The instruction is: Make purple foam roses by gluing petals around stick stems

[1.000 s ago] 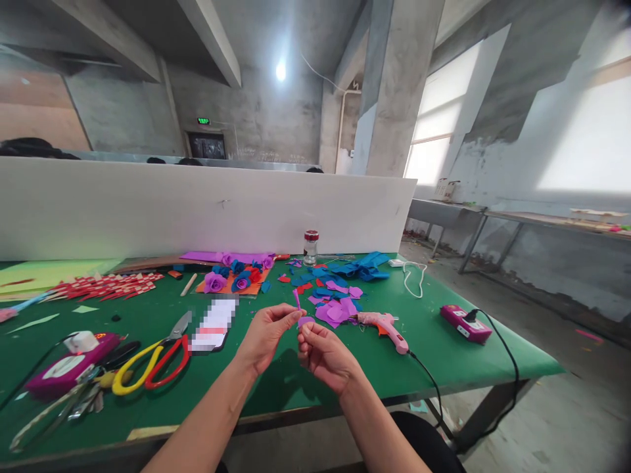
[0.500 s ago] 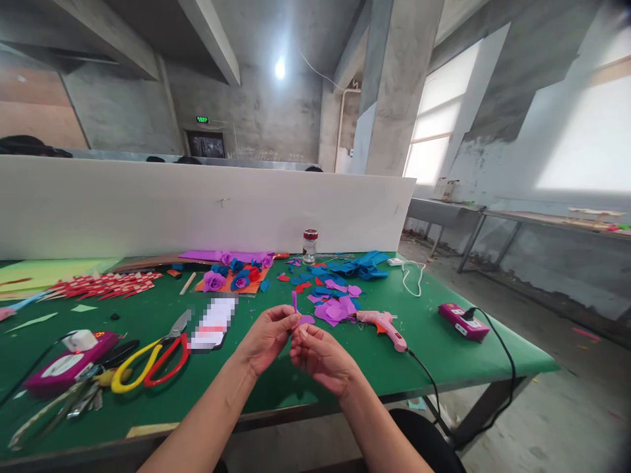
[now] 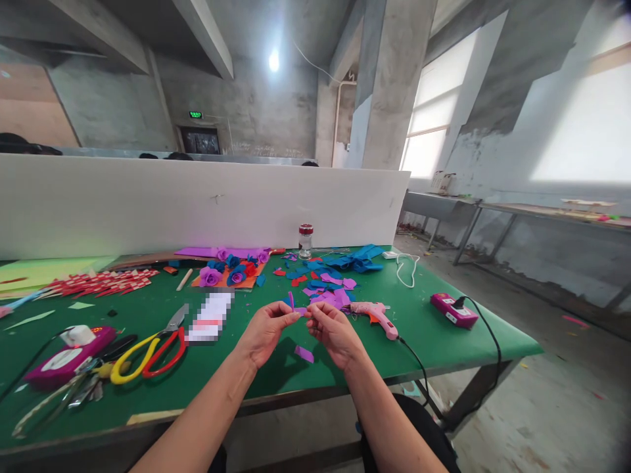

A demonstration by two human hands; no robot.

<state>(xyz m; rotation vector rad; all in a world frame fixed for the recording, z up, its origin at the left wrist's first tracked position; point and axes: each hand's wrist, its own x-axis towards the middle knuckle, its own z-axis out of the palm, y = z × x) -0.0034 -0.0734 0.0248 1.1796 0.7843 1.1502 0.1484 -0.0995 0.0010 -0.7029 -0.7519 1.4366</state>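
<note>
The person works just to the left of a pink glue gun (image 3: 371, 309), which lies on the green table (image 3: 444, 348). I see the left hand (image 3: 266, 332), the one farther from the gun, with thumb and fingertips pinched together on a narrow purple strip (image 3: 291, 301) that stands upright above them. The right hand (image 3: 336, 332), nearer the gun, has its thumb and forefinger drawn together at the end of a small purple piece (image 3: 300, 311) between the two hands; whether piece and strip touch, I can't tell from here. Another purple scrap (image 3: 304, 355) shows to the gun's near left; I can't tell whether it lies on the table. Loose purple cutouts (image 3: 331, 299) sit at the gun's nozzle, with blue paper (image 3: 363, 259) beyond it. Well to its left are yellow-and-red-handled scissors (image 3: 150, 355) and, farther back, paper roses (image 3: 211, 276). A magenta power strip (image 3: 452, 311) rests to its right.
</note>
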